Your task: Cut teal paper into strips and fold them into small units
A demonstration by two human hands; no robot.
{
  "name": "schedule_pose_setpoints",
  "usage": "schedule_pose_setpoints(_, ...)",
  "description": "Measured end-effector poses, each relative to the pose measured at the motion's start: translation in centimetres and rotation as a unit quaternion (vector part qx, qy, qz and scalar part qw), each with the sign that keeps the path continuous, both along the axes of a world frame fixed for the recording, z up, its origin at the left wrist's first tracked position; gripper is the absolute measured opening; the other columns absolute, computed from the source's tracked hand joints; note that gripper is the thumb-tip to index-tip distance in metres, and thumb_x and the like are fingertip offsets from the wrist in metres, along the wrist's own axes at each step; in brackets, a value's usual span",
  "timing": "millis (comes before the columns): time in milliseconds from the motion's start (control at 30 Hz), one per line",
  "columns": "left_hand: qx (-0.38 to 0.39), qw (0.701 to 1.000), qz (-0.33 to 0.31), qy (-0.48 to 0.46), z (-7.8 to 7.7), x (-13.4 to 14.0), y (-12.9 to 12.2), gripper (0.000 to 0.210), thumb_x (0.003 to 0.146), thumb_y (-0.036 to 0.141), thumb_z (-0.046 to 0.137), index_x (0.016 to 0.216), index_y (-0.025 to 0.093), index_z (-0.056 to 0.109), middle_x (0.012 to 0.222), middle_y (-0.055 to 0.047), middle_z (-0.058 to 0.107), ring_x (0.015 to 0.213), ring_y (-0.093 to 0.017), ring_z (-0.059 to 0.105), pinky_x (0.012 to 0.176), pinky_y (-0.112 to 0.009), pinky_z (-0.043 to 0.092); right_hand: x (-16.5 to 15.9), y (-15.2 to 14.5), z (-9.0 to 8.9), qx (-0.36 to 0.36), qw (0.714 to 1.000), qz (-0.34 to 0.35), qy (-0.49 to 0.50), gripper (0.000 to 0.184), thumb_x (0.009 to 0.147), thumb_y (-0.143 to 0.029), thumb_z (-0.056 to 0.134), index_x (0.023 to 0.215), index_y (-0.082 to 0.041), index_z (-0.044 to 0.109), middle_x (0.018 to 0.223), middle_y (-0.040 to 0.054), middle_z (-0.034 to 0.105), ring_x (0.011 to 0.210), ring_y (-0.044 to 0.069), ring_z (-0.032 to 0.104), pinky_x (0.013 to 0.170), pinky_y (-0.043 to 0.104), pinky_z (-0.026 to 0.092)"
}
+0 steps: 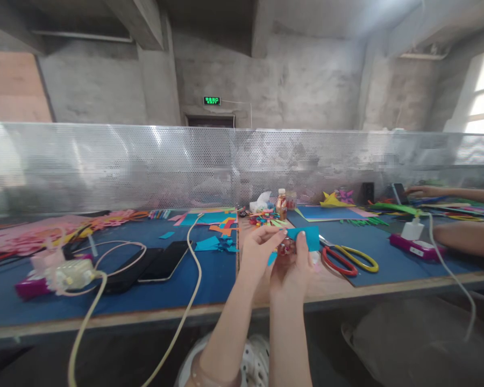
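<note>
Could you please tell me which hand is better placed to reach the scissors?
Probably the right hand: the scissors lie close on its right side, while the left hand is farther away, across the right. The right thumb rests on a blue piece, though, so that hand may need freeing first.

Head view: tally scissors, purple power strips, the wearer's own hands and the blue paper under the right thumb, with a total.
Pairs of scissors: 1
Purple power strips: 2
Own hands, left hand and right hand: 2
Blue paper: 1
Total: 6
</note>
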State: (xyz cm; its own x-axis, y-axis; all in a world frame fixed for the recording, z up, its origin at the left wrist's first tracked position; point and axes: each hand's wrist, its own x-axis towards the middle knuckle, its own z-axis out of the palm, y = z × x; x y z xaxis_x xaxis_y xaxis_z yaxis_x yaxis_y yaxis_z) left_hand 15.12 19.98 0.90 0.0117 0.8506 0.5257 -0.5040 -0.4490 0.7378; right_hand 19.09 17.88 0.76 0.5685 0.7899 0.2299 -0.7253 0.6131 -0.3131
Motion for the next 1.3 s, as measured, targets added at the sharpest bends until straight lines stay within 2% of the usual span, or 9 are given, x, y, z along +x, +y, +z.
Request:
schedule_pose_setpoints(300, -0.002, 1.000, 0.026, -0.006, -0.4, 0.1, 0.1, 0.014, 0.060, 0.025, 0.068, 0.068, 0.014, 0.063, 0.060, -0.001, 0.063, 0.057, -0.011, 0.057, 0.060, -0.023, 0.044, -0.3, 0.1, -0.1, 0.010, 1.000, 0.020, 0.015, 0.012, 0.070, -0.025, 0.062, 0.071, -0.014, 0.057, 0.062, -0.0037, 0.060, 0.056, 0.008, 0.056, 0.057, 0.020, 0.047)
schedule_pose_setpoints(567, -0.009, 1.000, 0.023, -0.009, -0.2, -0.1, -0.1, 0.011, 0.059, 0.023, 0.068, 0.065, 0.014, 0.064, 0.060, -0.001, 0.061, 0.057, -0.011, 0.056, 0.061, -0.023, 0.044, -0.2, 0.1, -0.2, 0.013, 0.998, 0.041, 0.038, 0.013, 0.069, -0.024, 0.063, 0.073, -0.013, 0.057, 0.067, -0.0020, 0.062, 0.060, 0.007, 0.057, 0.059, 0.018, 0.047)
schedule_pose_setpoints(867, -0.033, 0.999, -0.033, -0.016, 0.1, -0.3, 0.1, 0.011, 0.060, 0.023, 0.067, 0.059, 0.014, 0.061, 0.053, 0.001, 0.058, 0.052, -0.010, 0.054, 0.056, -0.023, 0.044, 0.1, 0.2, -0.1, -0.011, 0.999, 0.029, 0.022, 0.014, 0.062, -0.022, 0.067, 0.066, -0.013, 0.057, 0.059, -0.0035, 0.059, 0.053, 0.007, 0.054, 0.053, 0.017, 0.046)
schedule_pose_setpoints(1000, -0.039, 0.999, -0.031, -0.001, 0.1, -0.5, 0.4, 0.014, 0.057, 0.023, 0.069, 0.065, 0.015, 0.062, 0.057, 0.002, 0.059, 0.054, -0.010, 0.055, 0.056, -0.022, 0.044, 0.3, 0.3, -0.4, -0.023, 1.000, 0.013, 0.014, 0.014, 0.059, -0.020, 0.068, 0.060, -0.014, 0.055, 0.050, -0.0059, 0.054, 0.047, 0.005, 0.050, 0.048, 0.017, 0.043)
schedule_pose_setpoints(1200, -0.041, 0.999, -0.017, 0.031, 0.2, -0.6, 0.4, 0.016, 0.053, 0.023, 0.071, 0.063, 0.013, 0.063, 0.055, 0.001, 0.059, 0.052, -0.009, 0.052, 0.053, -0.021, 0.042, 0.5, 0.5, -0.8, -0.030, 0.999, 0.000, -0.030, 0.017, 0.056, -0.021, 0.071, 0.064, -0.013, 0.058, 0.055, -0.0042, 0.056, 0.053, 0.008, 0.051, 0.051, 0.020, 0.043)
schedule_pose_setpoints(1300, -0.053, 0.998, -0.014, 0.028, 0.1, -0.6, 0.5, 0.018, 0.052, 0.025, 0.072, 0.062, 0.012, 0.064, 0.054, 0.000, 0.059, 0.051, -0.010, 0.052, 0.051, -0.022, 0.042, 0.3, 0.6, -1.1, -0.042, 0.997, -0.004, -0.057, 0.017, 0.058, -0.024, 0.070, 0.064, -0.013, 0.058, 0.052, -0.0051, 0.053, 0.049, 0.007, 0.048, 0.048, 0.019, 0.040)
